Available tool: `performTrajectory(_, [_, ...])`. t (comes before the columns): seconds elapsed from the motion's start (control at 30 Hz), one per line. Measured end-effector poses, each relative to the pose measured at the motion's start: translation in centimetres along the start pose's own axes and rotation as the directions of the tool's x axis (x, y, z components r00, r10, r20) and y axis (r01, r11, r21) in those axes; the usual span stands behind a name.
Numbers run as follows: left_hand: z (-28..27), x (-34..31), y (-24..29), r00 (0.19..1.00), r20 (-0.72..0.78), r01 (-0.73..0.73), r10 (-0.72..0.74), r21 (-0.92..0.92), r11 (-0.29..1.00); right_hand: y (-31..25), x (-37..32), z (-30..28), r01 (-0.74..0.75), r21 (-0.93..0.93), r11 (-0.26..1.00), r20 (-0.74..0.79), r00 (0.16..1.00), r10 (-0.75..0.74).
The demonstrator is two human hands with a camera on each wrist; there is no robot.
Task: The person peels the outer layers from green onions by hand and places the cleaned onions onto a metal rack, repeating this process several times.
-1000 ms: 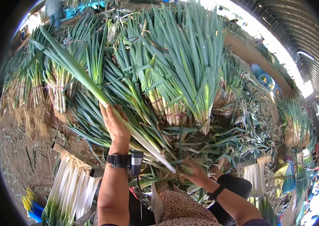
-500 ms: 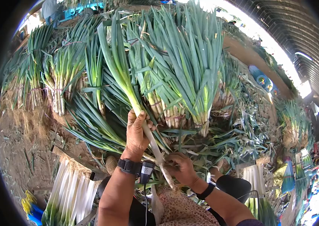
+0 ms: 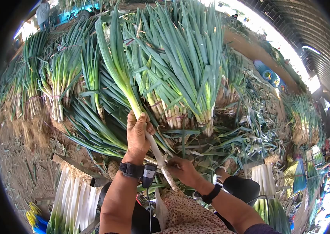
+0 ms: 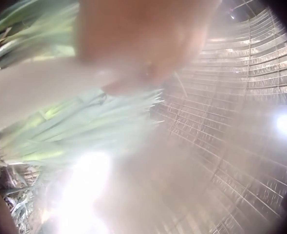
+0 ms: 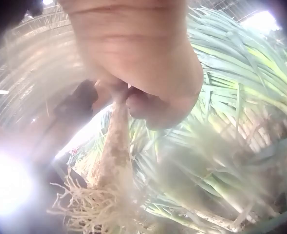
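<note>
A long green onion (image 3: 123,80) slants across the head view, leaves up and root end toward the lap. My left hand (image 3: 137,134) grips its pale shaft, thumb on top. Lower down, my right hand (image 3: 188,172) has its fingers curled against the shaft, pinching near a loose flap of pale skin. In the right wrist view, the brownish lower stem (image 5: 115,151) hangs below my fingers, ending in tangled roots (image 5: 90,204). The left wrist view is hazy, with the white shaft (image 4: 31,90) running up to my left hand (image 4: 143,39).
Tied bundles of green onions (image 3: 188,70) stand ahead, with more bundles (image 3: 56,85) at the left. Peeled white stalks lie in a rack (image 3: 73,191) at lower left and another rack (image 3: 264,183) at lower right. Leaf scraps (image 3: 250,121) litter the ground at right.
The green onion has swung from leaning far left to steeper, its root end nearer the lap. My right hand has gone from spread fingers beside the root end to pinching at the lower shaft.
</note>
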State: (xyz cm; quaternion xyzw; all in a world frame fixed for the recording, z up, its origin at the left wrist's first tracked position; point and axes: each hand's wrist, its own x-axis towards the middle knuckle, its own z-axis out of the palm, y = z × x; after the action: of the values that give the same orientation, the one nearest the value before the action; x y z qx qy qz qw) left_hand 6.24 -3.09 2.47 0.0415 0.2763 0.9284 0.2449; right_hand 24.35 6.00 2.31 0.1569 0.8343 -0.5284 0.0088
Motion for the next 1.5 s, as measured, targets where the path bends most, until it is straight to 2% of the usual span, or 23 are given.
performTrajectory(0.07, [-0.1, 0.0, 0.0, 1.000, -0.007, -0.006, 0.007, 0.016, 1.000, -0.2, 0.1, -0.2, -0.052, 0.010, 0.999, 0.047, 0.998, 0.051])
performTrajectory(0.17, [0.1, -0.1, 0.0, 0.999, -0.030, -0.026, 0.028, 0.062, 0.998, 0.6, 0.2, 0.0, -0.032, 0.128, 0.991, 0.081, 0.997, 0.022])
performTrajectory(0.27, [-0.2, 0.2, 0.1, 0.991, -0.089, -0.079, 0.101, 0.227, 0.971, 0.2, -0.1, -0.2, -0.069, 0.095, 0.993, 0.088, 0.994, 0.061])
performTrajectory(0.37, [-0.3, 0.5, 0.5, 0.987, -0.111, -0.088, 0.115, 0.219, 0.972, 1.4, -0.8, 0.5, 0.025, 0.177, 0.984, -0.015, 1.000, -0.023])
performTrajectory(0.4, [-0.2, 0.5, 0.5, 0.985, -0.123, -0.093, 0.123, 0.228, 0.969, 2.2, -0.9, 0.7, -0.035, 0.354, 0.934, -0.037, 0.998, 0.052])
performTrajectory(0.47, [0.0, 0.4, 0.8, 0.979, -0.148, -0.101, 0.140, 0.247, 0.964, 3.0, -0.7, 1.2, -0.128, 0.672, 0.730, -0.037, 0.978, 0.205])
performTrajectory(0.57, [-0.2, 0.8, 1.7, 0.964, -0.162, -0.157, 0.213, 0.302, 0.940, 3.0, -1.8, 0.1, -0.187, 0.474, 0.860, 0.077, 0.982, 0.171])
performTrajectory(0.63, [-0.4, 0.9, 2.4, 0.957, -0.184, -0.167, 0.225, 0.284, 0.944, 4.7, -3.8, -0.3, -0.179, 0.006, 0.984, 0.344, 0.924, 0.166])
performTrajectory(0.67, [-0.4, 1.0, 2.7, 0.955, -0.195, -0.167, 0.225, 0.275, 0.947, 6.1, -5.2, -0.4, -0.109, -0.229, 0.967, 0.459, 0.864, 0.206])
performTrajectory(0.73, [-0.4, 1.2, 3.5, 0.951, -0.212, -0.172, 0.227, 0.251, 0.953, 11.1, -7.7, -1.3, 0.083, -0.565, 0.821, 0.531, 0.798, 0.284])
performTrajectory(0.77, [-0.3, 1.1, 3.8, 0.957, -0.203, -0.160, 0.208, 0.230, 0.960, 12.1, -7.8, -1.8, 0.114, -0.569, 0.815, 0.453, 0.870, 0.195])
performTrajectory(0.83, [-0.4, 1.2, 3.3, 0.967, -0.153, -0.171, 0.205, 0.209, 0.963, 13.6, -8.1, -2.1, 0.172, -0.576, 0.799, 0.294, 0.956, 0.006])
performTrajectory(0.9, [-0.2, 0.7, 2.5, 0.978, -0.117, -0.147, 0.172, 0.195, 0.970, 9.7, -5.7, -1.3, -0.138, -0.257, 0.956, -0.013, 0.990, 0.139])
performTrajectory(0.93, [0.3, 0.5, 2.2, 0.979, -0.133, -0.126, 0.154, 0.197, 0.972, 6.7, -4.3, -0.8, -0.081, -0.119, 0.990, -0.107, 0.992, 0.068])
performTrajectory(0.97, [0.2, 0.5, 1.7, 0.987, -0.085, -0.119, 0.136, 0.180, 0.977, 4.0, -3.1, -0.3, -0.008, 0.014, 1.000, -0.206, 0.978, 0.010])
performTrajectory(1.07, [0.2, 0.1, 0.5, 0.995, -0.016, -0.093, 0.097, 0.173, 0.980, 0.5, -0.1, 0.4, 0.115, -0.109, 0.987, -0.209, 0.968, -0.136])
performTrajectory(1.17, [0.3, -0.2, 0.0, 0.994, 0.035, -0.111, 0.107, 0.181, 0.977, 0.6, 1.3, 1.3, 0.087, -0.230, 0.969, -0.129, 0.984, -0.119])
performTrajectory(1.3, [0.6, -0.5, 0.2, 0.991, 0.052, -0.128, 0.122, 0.132, 0.983, 0.6, 1.6, 2.3, 0.020, -0.236, 0.972, -0.196, 0.978, -0.067])
performTrajectory(1.47, [0.5, -0.4, 0.7, 0.993, 0.091, -0.077, 0.069, 0.088, 0.993, 0.9, 1.8, 2.0, -0.034, -0.196, 0.980, -0.281, 0.959, -0.023])
performTrajectory(1.5, [0.4, -0.4, 0.7, 0.993, 0.102, -0.059, 0.051, 0.075, 0.995, 1.0, 1.8, 1.6, -0.070, -0.122, 0.990, -0.266, 0.963, 0.035])
